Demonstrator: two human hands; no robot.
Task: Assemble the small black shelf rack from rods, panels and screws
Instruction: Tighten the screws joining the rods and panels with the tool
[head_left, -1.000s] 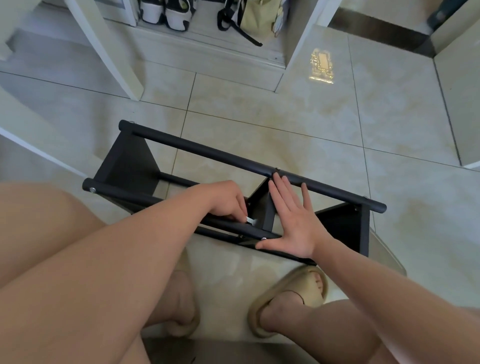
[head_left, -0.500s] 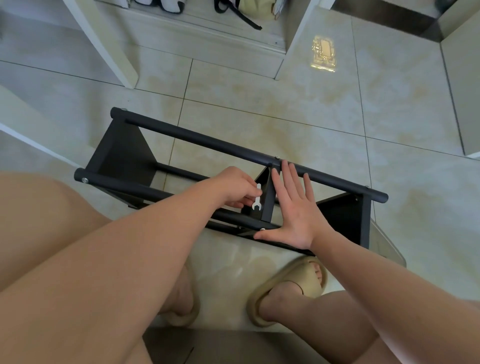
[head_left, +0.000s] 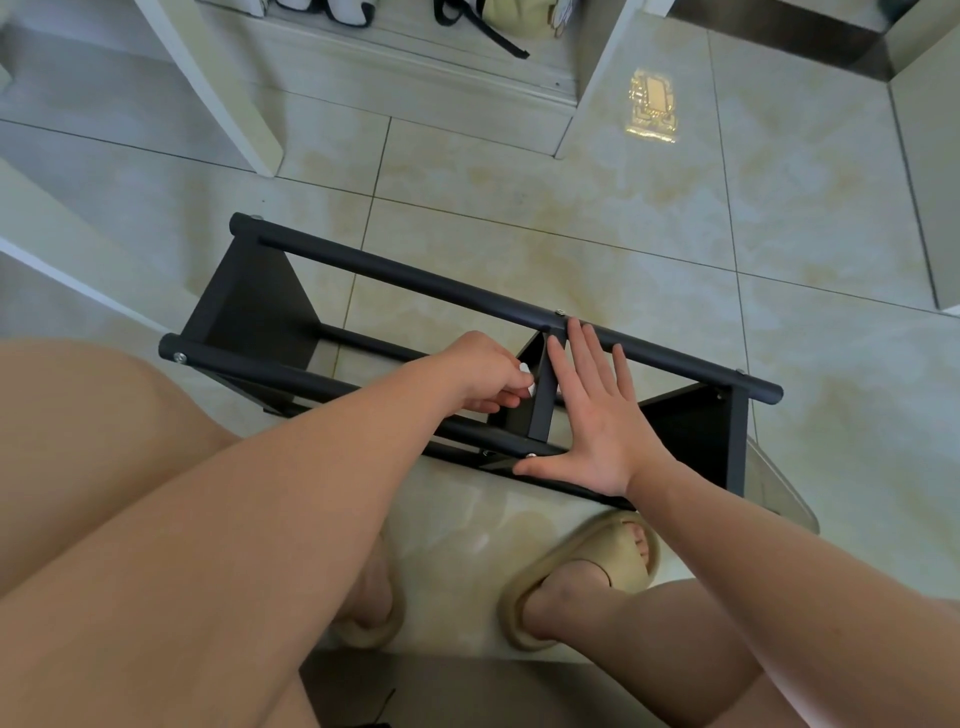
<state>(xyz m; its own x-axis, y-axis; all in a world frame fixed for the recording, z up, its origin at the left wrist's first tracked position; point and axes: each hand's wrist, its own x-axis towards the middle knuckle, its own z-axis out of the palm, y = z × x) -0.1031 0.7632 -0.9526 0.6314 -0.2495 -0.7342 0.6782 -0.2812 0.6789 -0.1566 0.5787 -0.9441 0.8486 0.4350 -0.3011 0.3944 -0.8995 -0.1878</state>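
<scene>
The black shelf rack (head_left: 415, 283) lies on its side on the tiled floor, its long rods running left to right with black panels at the left end, the middle and the right end. My left hand (head_left: 485, 374) reaches inside the frame and pinches a small white wrench (head_left: 525, 378) beside the middle panel (head_left: 540, 400). My right hand (head_left: 592, 410) lies flat with fingers straight against the right side of that panel, thumb on the near rod by a screw (head_left: 530, 455). Silver screw heads show on the far rod (head_left: 559, 312).
My knees and two beige slippers (head_left: 582, 571) sit close under the rack. A white furniture leg (head_left: 218, 88) stands at the back left, with shoes and a bag (head_left: 498, 21) on a low shelf behind. Open tiled floor (head_left: 623, 218) lies beyond the rack.
My left hand lifted from the near rod up along the middle panel with the white wrench. My right hand stayed flat on the panel. The view moved closer.
</scene>
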